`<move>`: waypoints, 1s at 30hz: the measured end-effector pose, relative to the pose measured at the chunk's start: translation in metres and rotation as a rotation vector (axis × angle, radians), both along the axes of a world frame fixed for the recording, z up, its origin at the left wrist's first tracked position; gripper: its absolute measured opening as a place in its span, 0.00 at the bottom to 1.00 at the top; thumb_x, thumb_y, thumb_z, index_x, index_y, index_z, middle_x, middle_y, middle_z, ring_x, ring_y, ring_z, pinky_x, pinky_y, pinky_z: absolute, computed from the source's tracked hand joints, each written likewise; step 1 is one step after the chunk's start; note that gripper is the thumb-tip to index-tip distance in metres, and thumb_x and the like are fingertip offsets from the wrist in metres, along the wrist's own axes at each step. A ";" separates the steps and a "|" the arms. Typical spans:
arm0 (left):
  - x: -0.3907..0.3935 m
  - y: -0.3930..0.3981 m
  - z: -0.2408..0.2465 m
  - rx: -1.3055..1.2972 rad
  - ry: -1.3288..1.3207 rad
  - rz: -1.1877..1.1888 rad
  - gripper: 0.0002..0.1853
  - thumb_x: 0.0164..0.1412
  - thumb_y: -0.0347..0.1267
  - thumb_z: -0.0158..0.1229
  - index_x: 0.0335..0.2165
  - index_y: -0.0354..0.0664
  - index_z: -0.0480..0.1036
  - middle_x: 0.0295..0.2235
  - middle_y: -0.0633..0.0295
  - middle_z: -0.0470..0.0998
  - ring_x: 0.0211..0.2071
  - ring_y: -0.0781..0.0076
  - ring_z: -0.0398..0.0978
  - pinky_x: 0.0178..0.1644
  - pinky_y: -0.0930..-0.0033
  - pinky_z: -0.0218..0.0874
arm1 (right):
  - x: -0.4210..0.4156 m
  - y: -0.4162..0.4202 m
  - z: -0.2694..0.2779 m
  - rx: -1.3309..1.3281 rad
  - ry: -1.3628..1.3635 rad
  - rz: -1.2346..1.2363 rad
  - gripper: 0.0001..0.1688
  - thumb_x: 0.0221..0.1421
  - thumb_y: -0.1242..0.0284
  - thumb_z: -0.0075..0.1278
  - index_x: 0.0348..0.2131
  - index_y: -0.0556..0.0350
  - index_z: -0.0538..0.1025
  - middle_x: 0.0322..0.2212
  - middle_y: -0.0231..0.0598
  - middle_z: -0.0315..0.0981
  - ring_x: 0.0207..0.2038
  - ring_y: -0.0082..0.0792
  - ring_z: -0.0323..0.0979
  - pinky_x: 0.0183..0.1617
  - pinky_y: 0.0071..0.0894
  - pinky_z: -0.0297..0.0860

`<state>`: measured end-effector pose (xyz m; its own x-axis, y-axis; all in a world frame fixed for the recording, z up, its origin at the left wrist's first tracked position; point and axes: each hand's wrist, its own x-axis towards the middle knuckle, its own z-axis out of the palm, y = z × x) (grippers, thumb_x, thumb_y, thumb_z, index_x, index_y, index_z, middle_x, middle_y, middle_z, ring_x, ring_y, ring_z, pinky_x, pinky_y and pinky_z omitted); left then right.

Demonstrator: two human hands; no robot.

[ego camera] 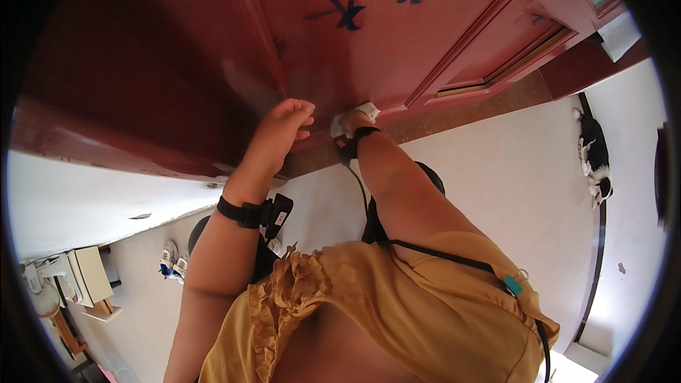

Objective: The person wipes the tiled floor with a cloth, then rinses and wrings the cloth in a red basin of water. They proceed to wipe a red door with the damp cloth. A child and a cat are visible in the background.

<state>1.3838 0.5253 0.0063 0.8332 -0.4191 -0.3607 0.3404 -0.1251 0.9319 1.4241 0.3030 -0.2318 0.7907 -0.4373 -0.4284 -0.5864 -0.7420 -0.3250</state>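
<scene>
A dark red panelled wooden door [383,58] with black brushed characters on it fills the upper part of the view. My right hand [355,120] presses a white cloth [368,111] against the door's lower part; the cloth hides most of the fingers. To its left my left hand [292,121] hovers near the door with loosely curled fingers, and no object shows in it. Black straps with small devices circle both wrists, and a cable runs from the right one.
A black and white dog [595,154] lies on the pale floor by the right wall. At the left are a pair of sneakers [173,261] and a small cabinet [91,276] with things around it. A white wall edge [106,197] adjoins the door frame.
</scene>
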 end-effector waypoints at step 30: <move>-0.019 0.026 0.014 0.056 -0.155 -0.089 0.14 0.62 0.38 0.53 0.42 0.42 0.74 0.41 0.69 0.75 0.42 0.77 0.72 0.46 0.72 0.64 | -0.020 0.056 0.242 -0.277 -1.354 0.502 0.41 0.37 0.83 0.60 0.55 0.49 0.70 0.49 0.54 0.65 0.49 0.57 0.65 0.50 0.46 0.67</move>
